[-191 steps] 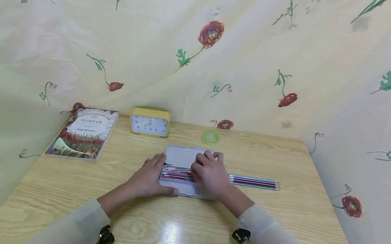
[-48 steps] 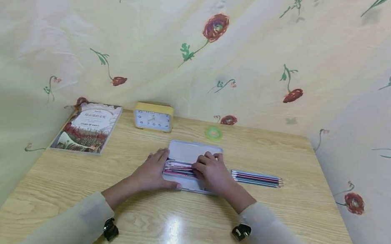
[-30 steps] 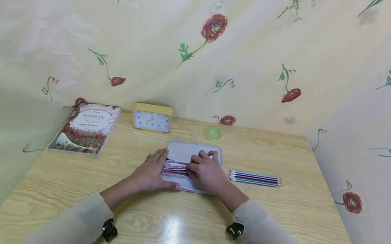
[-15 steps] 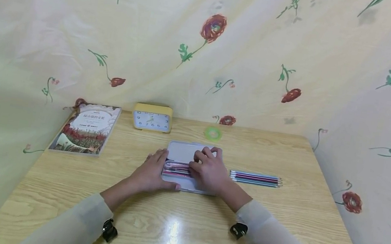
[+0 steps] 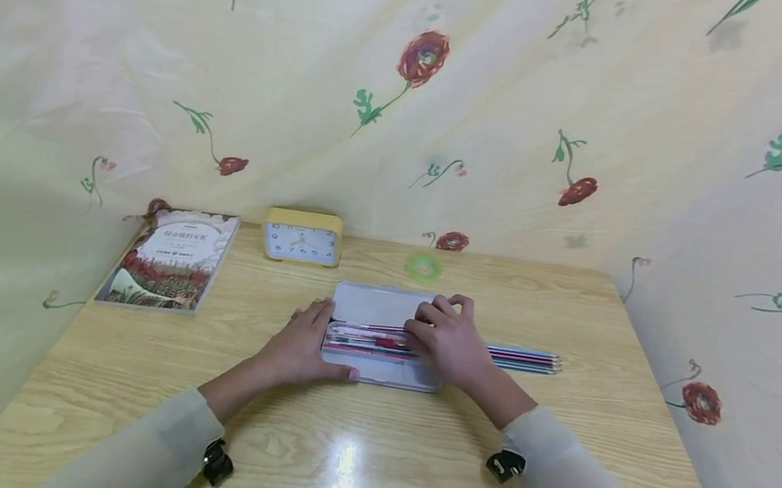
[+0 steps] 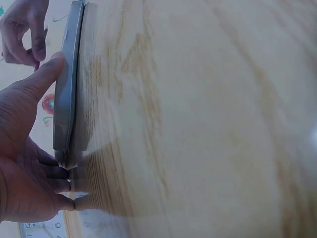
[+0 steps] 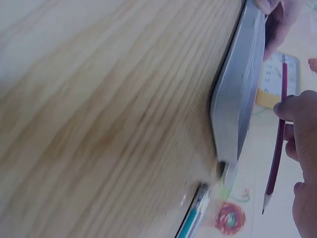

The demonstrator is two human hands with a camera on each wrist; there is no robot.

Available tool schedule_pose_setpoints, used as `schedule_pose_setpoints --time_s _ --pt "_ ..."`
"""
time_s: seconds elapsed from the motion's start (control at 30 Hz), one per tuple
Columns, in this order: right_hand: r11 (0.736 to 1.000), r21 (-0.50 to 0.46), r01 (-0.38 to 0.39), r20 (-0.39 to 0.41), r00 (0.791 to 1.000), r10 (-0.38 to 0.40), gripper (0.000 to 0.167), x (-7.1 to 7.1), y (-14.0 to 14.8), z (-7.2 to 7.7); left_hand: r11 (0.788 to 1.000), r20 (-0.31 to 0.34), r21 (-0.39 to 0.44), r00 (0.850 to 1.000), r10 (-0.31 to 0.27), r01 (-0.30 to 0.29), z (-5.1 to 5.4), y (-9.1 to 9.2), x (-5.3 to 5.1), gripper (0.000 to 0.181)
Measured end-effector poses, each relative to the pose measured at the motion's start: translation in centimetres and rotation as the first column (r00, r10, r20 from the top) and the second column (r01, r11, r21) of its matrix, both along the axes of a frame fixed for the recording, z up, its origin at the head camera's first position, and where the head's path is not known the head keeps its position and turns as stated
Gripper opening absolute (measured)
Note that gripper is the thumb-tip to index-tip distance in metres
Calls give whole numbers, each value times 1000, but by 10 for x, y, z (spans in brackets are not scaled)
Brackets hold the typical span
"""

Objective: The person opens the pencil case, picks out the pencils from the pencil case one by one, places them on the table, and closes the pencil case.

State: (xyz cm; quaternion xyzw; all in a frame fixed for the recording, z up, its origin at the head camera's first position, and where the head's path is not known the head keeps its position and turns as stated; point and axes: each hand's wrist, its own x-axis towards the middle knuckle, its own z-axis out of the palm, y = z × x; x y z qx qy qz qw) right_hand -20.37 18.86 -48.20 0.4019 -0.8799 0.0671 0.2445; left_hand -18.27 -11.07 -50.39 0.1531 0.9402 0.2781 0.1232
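Note:
A grey pencil case (image 5: 382, 306) lies open on the table with several pencils or pens (image 5: 361, 341) and a small red item (image 5: 387, 344) inside. My left hand (image 5: 299, 350) rests at its left end, the straight thumb along the front edge and the fingers at the side. My right hand (image 5: 447, 345) pinches a dark red pencil (image 7: 277, 148) above the case. In the right wrist view the pencil's sharpened tip points down and its body is clear of the case wall (image 7: 235, 99). Just right of the case, several pencils (image 5: 524, 359) lie in a row, partly hidden by the right hand.
Behind the case are a yellow clock (image 5: 302, 237) and a green roll of tape (image 5: 424, 267). A book (image 5: 170, 259) lies at the back left of the wooden table (image 5: 267, 462). Floral cloth (image 5: 292, 94) hangs behind and at both sides.
My right hand was reaching among the case's contents; it has now moved right and come up with the dark red pencil. The left hand stays at the case.

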Motion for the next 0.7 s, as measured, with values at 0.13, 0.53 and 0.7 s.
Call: schedule_pose_setpoints --time_s 0.13,0.53,0.7 --pt "1000 -4 12 -7 1000 -12 13 2 15 2 1000 -5 3 1000 -4 4 -2 -1 -1 143" --pt "996 -17 88 -38 995 -89 16 9 65 3 1000 -18 17 1000 -9 9 -3 -1 -1 142" --pt "990 1 143 -32 989 -143 19 15 90 -3 1000 -15 18 1000 -6 6 0 -1 1 141"
